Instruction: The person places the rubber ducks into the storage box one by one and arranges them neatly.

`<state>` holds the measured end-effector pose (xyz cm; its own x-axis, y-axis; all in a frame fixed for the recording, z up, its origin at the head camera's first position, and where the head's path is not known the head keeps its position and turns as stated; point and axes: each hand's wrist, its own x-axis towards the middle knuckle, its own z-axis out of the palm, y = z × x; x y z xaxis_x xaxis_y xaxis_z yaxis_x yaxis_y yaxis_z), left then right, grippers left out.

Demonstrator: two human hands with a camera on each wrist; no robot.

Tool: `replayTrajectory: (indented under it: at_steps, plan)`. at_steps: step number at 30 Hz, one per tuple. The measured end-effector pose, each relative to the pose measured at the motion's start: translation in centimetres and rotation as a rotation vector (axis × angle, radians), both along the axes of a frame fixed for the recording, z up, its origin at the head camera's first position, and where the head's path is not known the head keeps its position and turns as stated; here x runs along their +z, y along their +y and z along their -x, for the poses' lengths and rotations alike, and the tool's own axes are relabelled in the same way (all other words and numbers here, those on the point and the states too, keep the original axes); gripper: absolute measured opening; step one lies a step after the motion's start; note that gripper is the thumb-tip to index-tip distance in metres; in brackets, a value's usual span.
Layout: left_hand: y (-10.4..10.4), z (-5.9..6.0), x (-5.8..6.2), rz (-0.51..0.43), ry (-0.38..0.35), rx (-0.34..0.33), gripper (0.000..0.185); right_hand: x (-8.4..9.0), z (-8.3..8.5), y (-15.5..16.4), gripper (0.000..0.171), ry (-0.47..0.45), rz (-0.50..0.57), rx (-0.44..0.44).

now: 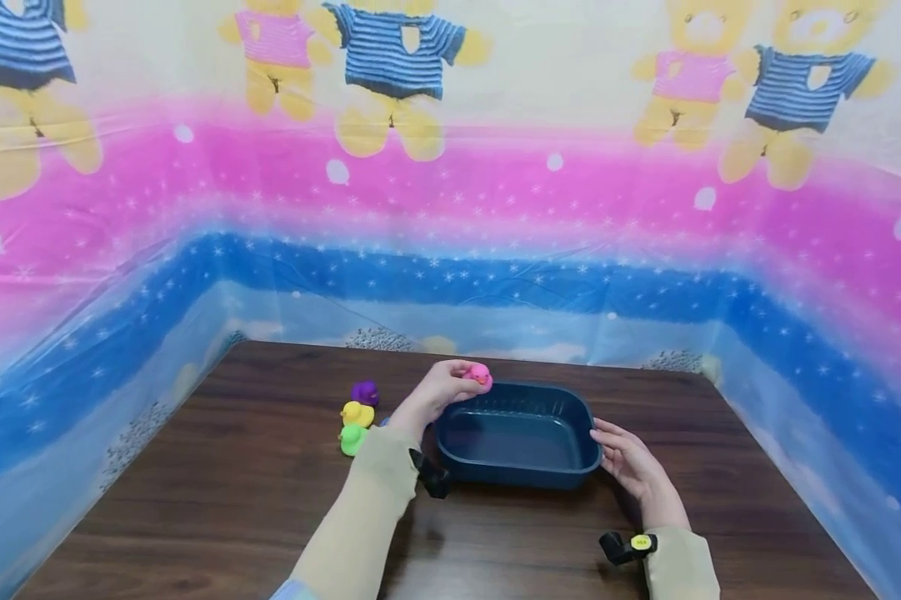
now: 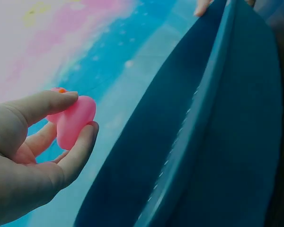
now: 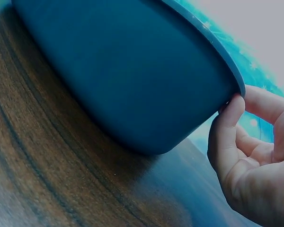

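- Two hands busy: our left hand (image 1: 437, 390) pinches pink duck (image 1: 480, 375) betw. thumb & fingers (image 2: 80, 142), over basin (image 1: 518, 467) rim.
- Right hand (image 1: 630, 462), fingers loosely curled, touches basin's end, steadying it on counter (image 1: 195, 500).
- Three ducks (image 1: 357, 414) wait left of our fingers.

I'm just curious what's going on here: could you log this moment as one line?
left hand: pinches pink duck over tub rim | right hand: touches blue tub | purple, yellow, green ducks: on table
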<state>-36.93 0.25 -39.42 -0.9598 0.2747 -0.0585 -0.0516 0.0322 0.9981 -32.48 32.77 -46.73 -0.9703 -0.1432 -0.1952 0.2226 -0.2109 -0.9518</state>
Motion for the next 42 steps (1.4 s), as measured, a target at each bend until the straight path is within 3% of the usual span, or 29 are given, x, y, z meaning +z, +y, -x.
replayTrajectory:
  at_steps: [6,16,24,33,42]
  plan:
    - [4.6,0.3,-0.2,0.018,0.017,-0.074,0.047,0.1,0.0,0.0,0.033,-0.003,0.044,-0.014]
    - [10.5,0.7,-1.7,0.065,-0.052,-0.104,0.042,-0.2,0.0,0.0,0.043,-0.005,0.039,-0.013]
    - [12.1,0.4,-2.3,0.197,-0.062,-0.107,0.033,-0.2,0.0,-0.6,0.04,0.002,-0.001,-0.045]
    - [13.4,0.3,-2.9,0.336,-0.094,-0.088,0.028,-0.1,0.2,-0.2,0.022,-0.005,0.054,-0.034]
    - [14.4,0.8,-3.9,0.484,-0.01,-0.066,0.022,0.4,0.1,-0.1,0.023,-0.015,0.105,-0.028]
